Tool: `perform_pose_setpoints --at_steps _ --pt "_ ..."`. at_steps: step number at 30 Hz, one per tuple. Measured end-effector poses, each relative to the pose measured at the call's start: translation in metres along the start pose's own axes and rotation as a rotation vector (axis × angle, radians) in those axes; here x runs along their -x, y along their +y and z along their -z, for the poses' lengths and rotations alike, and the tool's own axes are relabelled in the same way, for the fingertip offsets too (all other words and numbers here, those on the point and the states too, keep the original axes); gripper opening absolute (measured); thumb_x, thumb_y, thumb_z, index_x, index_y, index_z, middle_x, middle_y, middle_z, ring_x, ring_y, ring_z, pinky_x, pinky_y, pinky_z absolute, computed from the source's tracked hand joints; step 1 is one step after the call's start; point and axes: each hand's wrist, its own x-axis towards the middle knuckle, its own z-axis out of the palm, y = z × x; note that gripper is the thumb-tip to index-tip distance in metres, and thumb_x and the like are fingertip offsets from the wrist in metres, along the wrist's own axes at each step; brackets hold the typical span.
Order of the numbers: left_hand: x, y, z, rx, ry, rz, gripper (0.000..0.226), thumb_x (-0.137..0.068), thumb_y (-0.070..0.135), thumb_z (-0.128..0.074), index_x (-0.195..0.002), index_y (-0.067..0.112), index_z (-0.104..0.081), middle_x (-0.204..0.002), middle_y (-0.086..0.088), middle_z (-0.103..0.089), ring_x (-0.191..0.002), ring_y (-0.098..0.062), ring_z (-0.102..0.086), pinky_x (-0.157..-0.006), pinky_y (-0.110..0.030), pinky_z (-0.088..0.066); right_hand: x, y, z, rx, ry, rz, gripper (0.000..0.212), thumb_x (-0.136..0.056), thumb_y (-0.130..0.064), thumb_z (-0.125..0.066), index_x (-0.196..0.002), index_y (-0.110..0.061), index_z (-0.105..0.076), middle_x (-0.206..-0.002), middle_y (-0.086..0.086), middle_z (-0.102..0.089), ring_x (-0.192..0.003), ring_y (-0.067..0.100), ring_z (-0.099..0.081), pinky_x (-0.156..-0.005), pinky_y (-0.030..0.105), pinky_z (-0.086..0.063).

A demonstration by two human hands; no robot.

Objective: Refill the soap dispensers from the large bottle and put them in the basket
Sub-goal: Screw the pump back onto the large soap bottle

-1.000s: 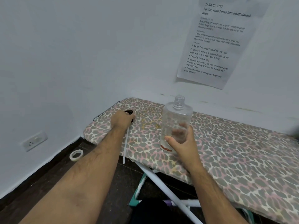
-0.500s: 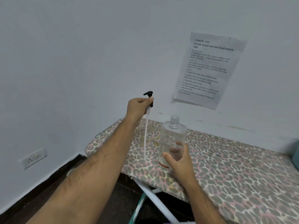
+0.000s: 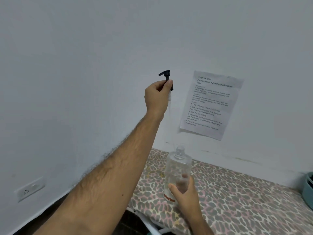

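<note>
A clear plastic dispenser bottle (image 3: pixel 177 167) with an open threaded neck and a red label near its base stands upright on the leopard-print ironing board (image 3: pixel 237 200). My right hand (image 3: pixel 184 192) is wrapped around its lower half. My left hand (image 3: pixel 156 96) is raised high in front of the wall and grips the black pump head (image 3: pixel 166 75). The pump's thin white tube (image 3: pixel 170 103) hangs down blurred from my fingers, well above the bottle's mouth. The large bottle is not in view.
A teal basket (image 3: pixel 307 189) shows partly at the right edge on the board. A printed paper sheet (image 3: pixel 210 104) is taped to the white wall. A wall socket (image 3: pixel 30 189) sits low at the left. The board's white legs (image 3: pixel 149 224) stand over dark floor.
My left hand has lifted the pump from the board's far end up high above the bottle. My right hand keeps holding the bottle in place. The camera has tilted upward.
</note>
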Motion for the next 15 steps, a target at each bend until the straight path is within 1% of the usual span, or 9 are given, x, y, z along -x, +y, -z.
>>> perform_pose_setpoints --at_steps 3,6,8,12,15 --pt "0.002 0.008 -0.006 0.018 0.004 -0.046 0.023 -0.093 0.025 -0.067 -0.102 0.004 -0.074 -0.078 0.005 -0.070 -0.076 -0.007 -0.065 -0.083 -0.026 -0.055 0.001 0.000 0.000 0.003 -0.005 -0.018 0.079 -0.074 -0.045 -0.082 -0.139 -0.030 -0.040 -0.123 -0.008 -0.063 -0.106 0.010 -0.065 -0.094 0.039 -0.055" --pt "0.008 0.004 -0.011 0.015 0.000 -0.072 0.025 -0.093 0.026 -0.067 -0.104 0.004 -0.073 -0.076 0.005 -0.068 -0.076 -0.007 -0.064 -0.082 -0.024 -0.054 0.001 0.002 -0.001 0.027 0.009 -0.029 0.094 -0.062 -0.062 -0.079 -0.140 -0.029 -0.039 -0.125 -0.008 -0.064 -0.107 0.010 -0.065 -0.096 0.040 -0.054" --pt "0.012 0.000 -0.014 0.015 -0.001 -0.082 0.026 -0.094 0.026 -0.066 -0.105 0.005 -0.073 -0.076 0.005 -0.067 -0.075 -0.009 -0.062 -0.081 -0.025 -0.053 0.001 0.002 -0.001 0.040 0.019 -0.031 0.102 -0.056 -0.069 -0.076 -0.142 -0.028 -0.038 -0.125 -0.008 -0.064 -0.108 0.010 -0.065 -0.096 0.040 -0.054" --pt "0.016 -0.004 -0.015 0.033 0.024 -0.083 0.028 -0.093 0.027 -0.068 -0.111 0.006 -0.072 -0.092 0.001 -0.073 -0.083 -0.009 -0.065 -0.086 -0.032 -0.057 -0.002 0.005 -0.002 0.051 0.018 -0.046 0.106 -0.056 -0.071 -0.076 -0.144 -0.029 -0.035 -0.128 -0.008 -0.063 -0.110 0.011 -0.064 -0.097 0.041 -0.054" --pt "0.017 -0.003 -0.016 0.035 0.033 -0.092 0.031 -0.093 0.027 -0.068 -0.113 0.005 -0.071 -0.097 -0.002 -0.075 -0.085 -0.009 -0.067 -0.085 -0.032 -0.058 -0.003 0.008 -0.003 0.058 0.016 -0.050 0.107 -0.055 -0.072 -0.076 -0.144 -0.029 -0.034 -0.129 -0.008 -0.062 -0.112 0.011 -0.063 -0.099 0.042 -0.053"
